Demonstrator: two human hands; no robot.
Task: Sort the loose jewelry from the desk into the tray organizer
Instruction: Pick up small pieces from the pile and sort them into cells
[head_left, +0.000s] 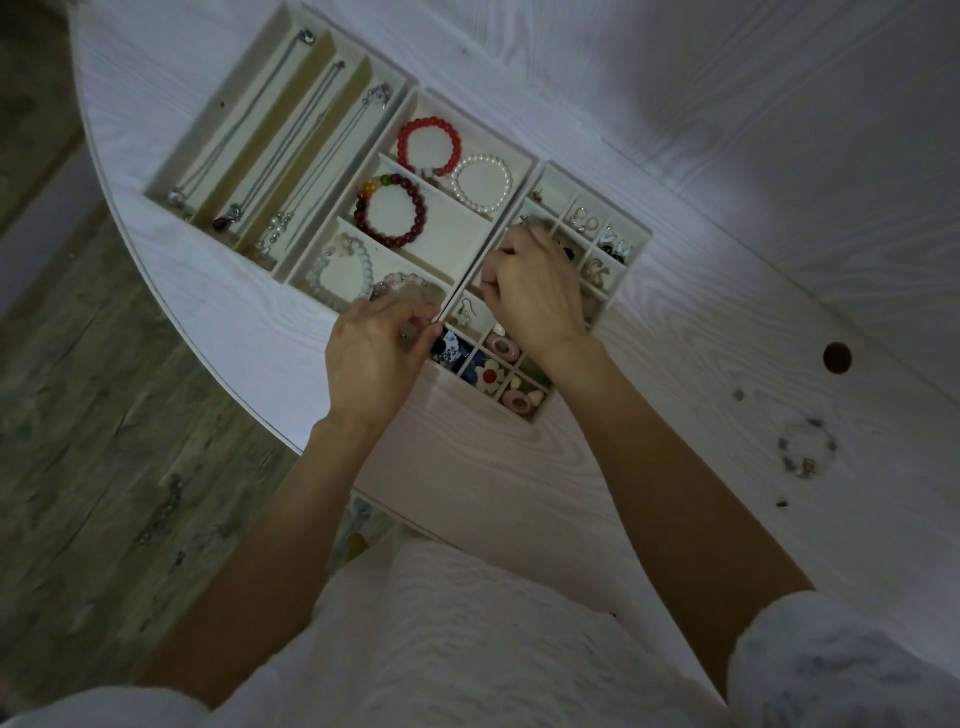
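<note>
A cream tray organizer (470, 111) lies on the white desk, in three sections. The left section holds necklaces (291, 156); the middle one holds a red bracelet (428, 145), a pearl bracelet (482, 183), a dark red bracelet (390, 210) and pale ones. The right section is a grid of small compartments with earrings (584, 218) and flower pieces (490, 378). My left hand (376, 358) pinches something small at the divider between middle and right sections. My right hand (535, 291) hovers over the grid with curled fingers pinching a tiny item that I cannot make out.
A loose beaded bracelet (808, 449) and a few small bits (782, 503) lie on the desk at the right. A round cable hole (837, 357) is in the desktop. The desk's curved edge runs along the left, with wood floor (104, 415) beyond.
</note>
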